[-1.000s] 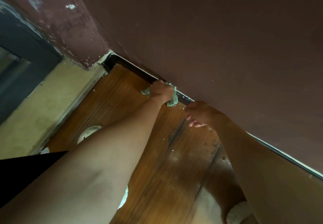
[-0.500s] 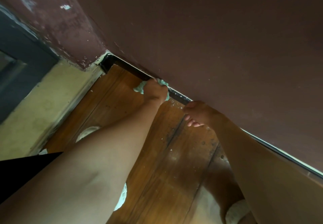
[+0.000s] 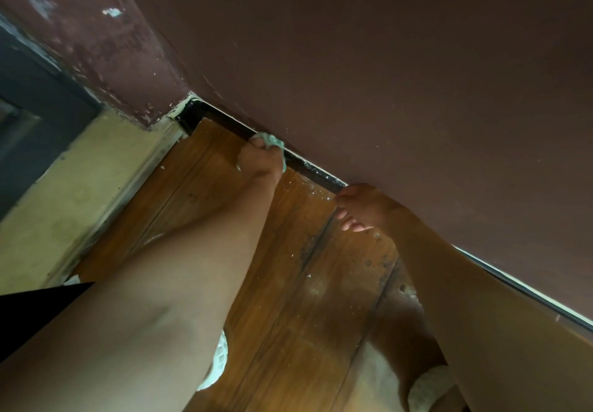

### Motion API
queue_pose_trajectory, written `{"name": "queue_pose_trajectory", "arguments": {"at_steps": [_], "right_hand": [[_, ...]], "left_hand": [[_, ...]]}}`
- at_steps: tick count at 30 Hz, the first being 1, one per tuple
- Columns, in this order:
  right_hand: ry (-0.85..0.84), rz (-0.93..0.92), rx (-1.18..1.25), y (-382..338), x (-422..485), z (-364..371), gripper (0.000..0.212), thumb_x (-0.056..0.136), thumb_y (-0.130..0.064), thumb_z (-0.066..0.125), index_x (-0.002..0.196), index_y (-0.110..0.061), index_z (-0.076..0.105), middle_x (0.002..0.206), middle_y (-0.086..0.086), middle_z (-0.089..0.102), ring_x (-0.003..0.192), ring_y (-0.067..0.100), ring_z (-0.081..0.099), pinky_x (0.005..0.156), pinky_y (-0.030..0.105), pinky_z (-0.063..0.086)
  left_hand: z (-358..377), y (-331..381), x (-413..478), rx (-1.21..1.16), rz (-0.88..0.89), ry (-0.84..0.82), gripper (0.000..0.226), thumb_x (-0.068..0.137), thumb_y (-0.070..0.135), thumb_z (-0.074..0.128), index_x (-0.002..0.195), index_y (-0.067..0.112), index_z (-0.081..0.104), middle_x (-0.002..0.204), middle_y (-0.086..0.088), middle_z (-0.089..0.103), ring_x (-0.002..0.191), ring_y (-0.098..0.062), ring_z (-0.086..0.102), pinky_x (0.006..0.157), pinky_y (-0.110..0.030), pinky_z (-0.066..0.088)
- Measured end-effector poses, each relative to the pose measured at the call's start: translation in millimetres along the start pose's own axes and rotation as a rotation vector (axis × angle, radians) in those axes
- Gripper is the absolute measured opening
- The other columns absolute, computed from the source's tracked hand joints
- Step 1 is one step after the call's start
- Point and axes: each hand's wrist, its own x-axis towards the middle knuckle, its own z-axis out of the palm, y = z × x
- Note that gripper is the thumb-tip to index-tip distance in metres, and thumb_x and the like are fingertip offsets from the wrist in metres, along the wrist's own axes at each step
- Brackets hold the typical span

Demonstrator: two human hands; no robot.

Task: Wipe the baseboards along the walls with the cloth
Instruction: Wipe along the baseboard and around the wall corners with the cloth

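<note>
A dark baseboard (image 3: 314,172) runs diagonally along the foot of the maroon wall (image 3: 385,74), from the corner at upper left down to the right. My left hand (image 3: 260,161) is closed around a pale green cloth (image 3: 272,140) and presses it against the baseboard a short way from the corner. My right hand (image 3: 362,206) rests against the wall and baseboard farther right, fingers curled down toward the floor, holding nothing that I can see.
Wooden floorboards (image 3: 288,267) with pale flecks of debris lie below the baseboard. A yellowish threshold (image 3: 64,203) and a dark door frame (image 3: 32,106) sit at left. The side wall (image 3: 96,42) has peeling paint. White footwear (image 3: 218,363) shows below my arms.
My left hand has slid the cloth along the baseboard toward the corner at upper left. My right hand has stayed in place against the wall.
</note>
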Motion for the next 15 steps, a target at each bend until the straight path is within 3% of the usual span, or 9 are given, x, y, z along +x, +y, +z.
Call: {"name": "queue_pose_trajectory", "arguments": {"at_steps": [4,7,12,15], "right_hand": [[0.000,0.011,-0.008,1,-1,3,0.019,0.102,-0.025,0.048,0.115,-0.019,0.060,0.082,0.002,0.068,0.067,0.020,0.068,0.062,0.026,0.053],[-0.001,-0.001,-0.042,0,-2,3,0.019,0.102,-0.025,0.048,0.116,-0.018,0.060,0.084,0.002,0.069,0.068,0.019,0.069,0.064,0.027,0.054],[0.005,0.010,-0.003,2,-7,-4,0.018,0.102,-0.027,0.050,0.115,-0.018,0.060,0.085,0.004,0.069,0.070,0.020,0.069,0.067,0.029,0.055],[0.002,0.006,0.016,5,-9,-6,0.017,0.102,-0.027,0.051,0.114,-0.019,0.060,0.087,0.004,0.070,0.071,0.021,0.069,0.073,0.032,0.056]], "left_hand": [[15,-13,-17,-0.106,-0.065,-0.176,0.010,0.079,0.013,0.073,0.087,0.019,0.074,0.095,-0.001,0.075,0.090,-0.023,0.073,0.089,-0.040,0.060],[14,-14,-15,-0.121,-0.095,-0.267,0.017,0.076,0.012,0.070,0.090,0.017,0.077,0.089,-0.001,0.078,0.084,-0.021,0.076,0.083,-0.039,0.062],[4,-4,-5,-0.061,-0.015,-0.006,0.016,0.091,0.017,0.066,0.105,0.013,0.072,0.104,-0.004,0.074,0.095,-0.020,0.071,0.077,-0.025,0.054],[2,-1,-4,-0.020,-0.008,-0.006,0.019,0.092,0.019,0.064,0.108,0.014,0.071,0.105,-0.004,0.073,0.095,-0.019,0.070,0.077,-0.025,0.052]]}}
